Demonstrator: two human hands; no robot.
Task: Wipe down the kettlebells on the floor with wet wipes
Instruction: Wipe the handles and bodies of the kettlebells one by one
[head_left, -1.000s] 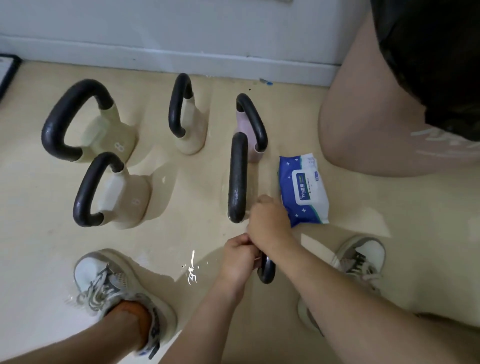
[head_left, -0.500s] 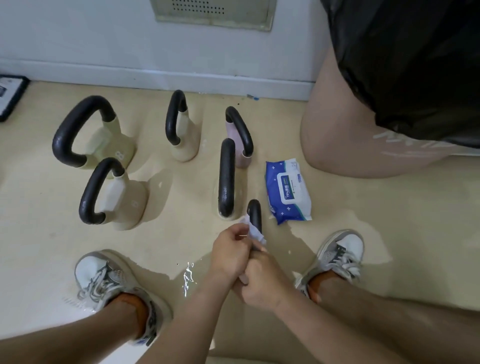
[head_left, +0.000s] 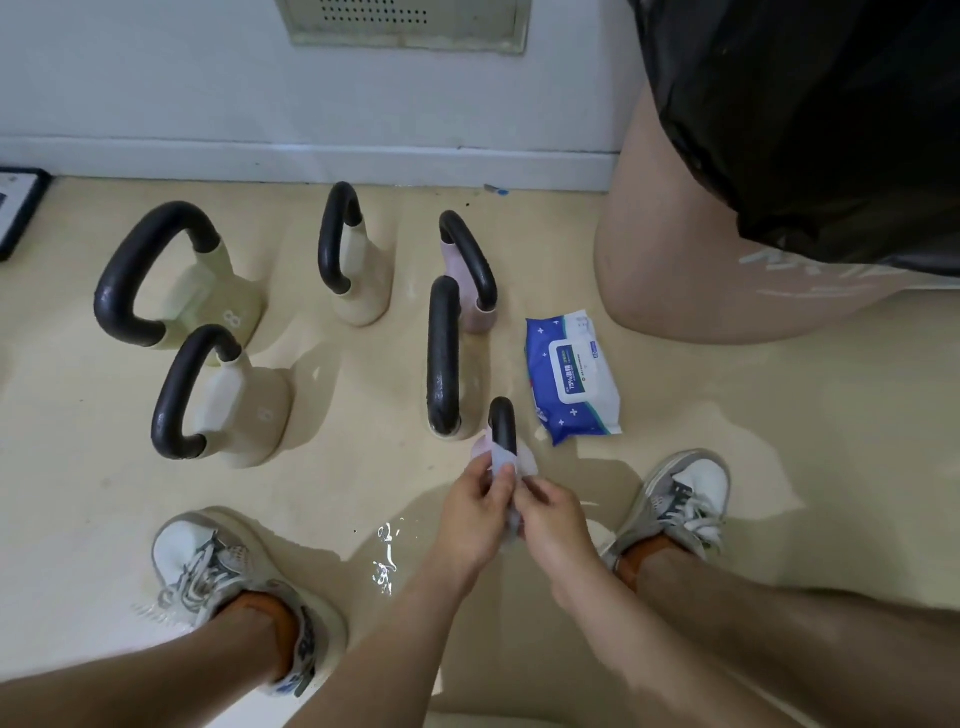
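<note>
White wet wipe (head_left: 501, 464) is bunched over the near end of the black handle of the nearest kettlebell (head_left: 503, 423). The bell stands on the cream floor (head_left: 753, 467), just in front of our feet and beside the near corner of the blue pack of wipes (head_left: 571, 374). Our left hand (head_left: 470, 512) pinches the wipe against the handle, fingers curled. Our right hand (head_left: 555, 522) pinches the wipe's lower end, on our side of the bell. Both are closed on the wipe, neither on bare handle.

The handle's long axis runs straight away from us toward the wall, and its uncovered stretch lies beyond our fingers. We judge that the coming stroke must travel outward along that line. The left hand is nearer to that bare part.

Just to the left stands a cream kettlebell (head_left: 443, 358), its handle roughly parallel and close enough that a wide swing could knock it. Four more stand further back and left; we cannot tell whether they are wiped.
</note>
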